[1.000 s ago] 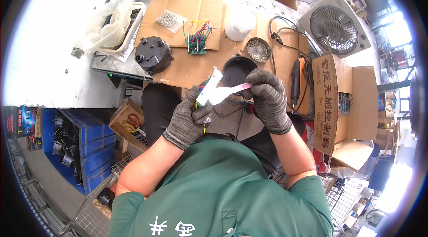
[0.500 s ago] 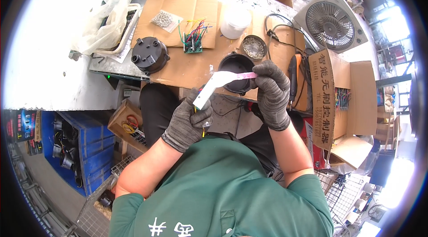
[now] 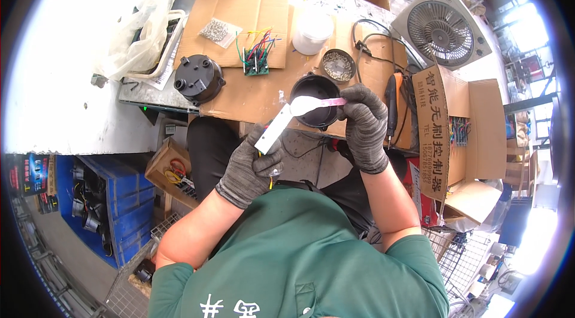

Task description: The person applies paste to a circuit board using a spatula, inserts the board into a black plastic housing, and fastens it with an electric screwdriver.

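My left hand [image 3: 250,169], in a grey knit glove, is closed around the lower end of a flat white bar [image 3: 274,130]. Bits of yellow wire stick out by its fingers. Pinched in my gloved right hand [image 3: 364,128] is a pink spatula [image 3: 333,102], its broad end covered in a white blob of paste [image 3: 304,104]. That blob meets the bar's upper end; whether it presses on it I cannot tell. Right behind stands an open black round housing [image 3: 336,85], partly hidden by the spatula and my right hand.
On the cardboard lie a closed black housing [image 3: 199,78], a circuit board with coloured wires [image 3: 256,61], a bag of small metal parts [image 3: 215,32], a white tub [image 3: 312,35] and a round dish [image 3: 325,65]. An orange-black soldering iron [image 3: 393,99], a carton [image 3: 432,132] and a fan [image 3: 446,30] stand right.
The bar has swung a little steeper and shifted slightly left and down with my left hand. The paste end of the spatula now looks rounder. My right hand has hardly moved.
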Tool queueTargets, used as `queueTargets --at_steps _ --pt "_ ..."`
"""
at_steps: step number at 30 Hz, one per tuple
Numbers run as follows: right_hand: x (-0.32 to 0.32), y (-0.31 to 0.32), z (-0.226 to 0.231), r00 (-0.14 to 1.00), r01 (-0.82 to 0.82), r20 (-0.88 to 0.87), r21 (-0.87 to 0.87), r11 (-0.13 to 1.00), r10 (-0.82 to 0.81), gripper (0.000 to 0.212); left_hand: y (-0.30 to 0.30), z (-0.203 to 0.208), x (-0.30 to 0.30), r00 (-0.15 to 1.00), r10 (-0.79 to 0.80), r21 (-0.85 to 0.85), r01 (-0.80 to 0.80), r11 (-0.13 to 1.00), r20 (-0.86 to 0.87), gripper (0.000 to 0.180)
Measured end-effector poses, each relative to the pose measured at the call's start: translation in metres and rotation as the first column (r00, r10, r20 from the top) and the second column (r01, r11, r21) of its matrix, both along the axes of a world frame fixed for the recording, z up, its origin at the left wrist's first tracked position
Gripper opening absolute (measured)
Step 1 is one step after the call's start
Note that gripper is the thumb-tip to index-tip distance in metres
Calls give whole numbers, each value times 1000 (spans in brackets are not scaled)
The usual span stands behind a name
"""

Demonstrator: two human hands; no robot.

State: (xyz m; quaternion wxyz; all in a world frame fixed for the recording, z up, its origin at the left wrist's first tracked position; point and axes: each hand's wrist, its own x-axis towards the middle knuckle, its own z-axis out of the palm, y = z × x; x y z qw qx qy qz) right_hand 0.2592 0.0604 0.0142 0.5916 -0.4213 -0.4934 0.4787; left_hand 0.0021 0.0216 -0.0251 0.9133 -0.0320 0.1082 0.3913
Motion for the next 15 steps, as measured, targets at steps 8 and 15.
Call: queueTargets --at_steps 8,15 --pt "-27 -12 16 993 -46 -110 -59 997 40 22 1 6 2 997 26 -2 -26 1000 -70 33" --pt "-2 24 15 989 0 -144 -58 998 -9 24 8 -4 -4 1000 25 8 -25 1000 -1 34"
